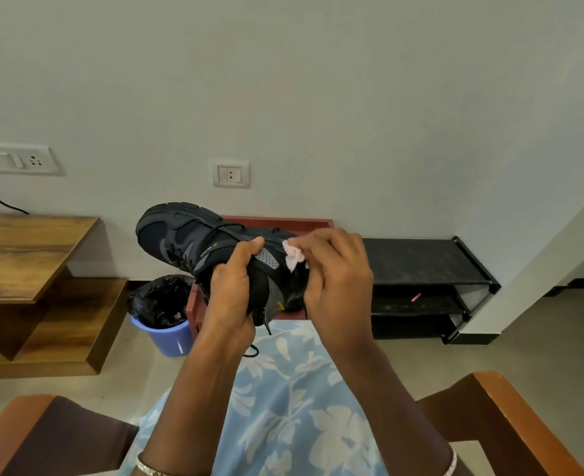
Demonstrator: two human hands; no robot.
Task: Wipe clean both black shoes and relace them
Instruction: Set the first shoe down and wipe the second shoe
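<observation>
shoe (194,242): black mesh, lugged sole, held aloft over lap | left hand (232,290) gripped its heel | right hand (335,280) pinched crumpled pale cloth (294,256) against it | blue bin (167,321), black-lined, behind

From what I'm seeing, the shoe (194,242) is matt black fabric with a perforated grey patch. The wipe (294,257) looks soft and crumpled, paper or cloth, can't tell which. The bucket (170,338) is smooth blue plastic, its liner (160,297) is glossy crinkly black plastic, and the table (26,252) is grainy wood with a slight sheen.
</observation>
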